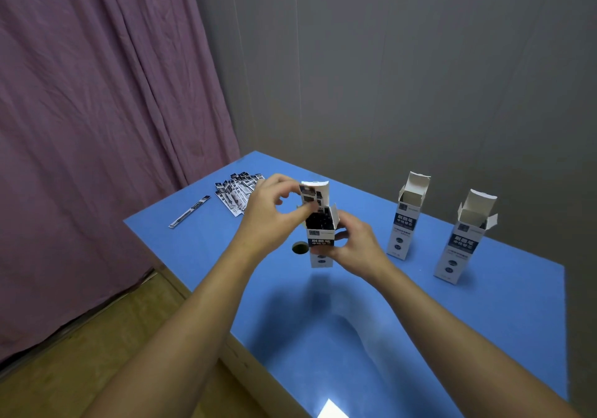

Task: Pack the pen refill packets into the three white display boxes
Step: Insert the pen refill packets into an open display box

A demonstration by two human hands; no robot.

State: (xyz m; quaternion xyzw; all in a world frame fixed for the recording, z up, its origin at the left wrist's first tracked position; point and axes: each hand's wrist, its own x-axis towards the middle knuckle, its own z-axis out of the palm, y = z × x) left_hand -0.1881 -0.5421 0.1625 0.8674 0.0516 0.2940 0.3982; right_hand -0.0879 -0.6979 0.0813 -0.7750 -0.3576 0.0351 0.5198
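A white display box (320, 238) with dark print is lifted above the blue table (420, 304), its top open and dark refill packets filling it. My right hand (350, 246) grips its lower body from the right. My left hand (274, 211) pinches refill packets (311, 193) that stick out of the box's mouth. Two more white boxes stand upright with open lids, one (407, 220) in the middle and one (463, 241) at the right. A fan of loose refill packets (237, 191) lies at the table's far left, with one single packet (189, 211) apart from it.
A round cable hole (299, 247) sits in the tabletop just left of the held box. A purple curtain (97, 127) hangs at the left and a grey wall stands behind. Wooden floor (113, 337) shows beyond the table's left edge.
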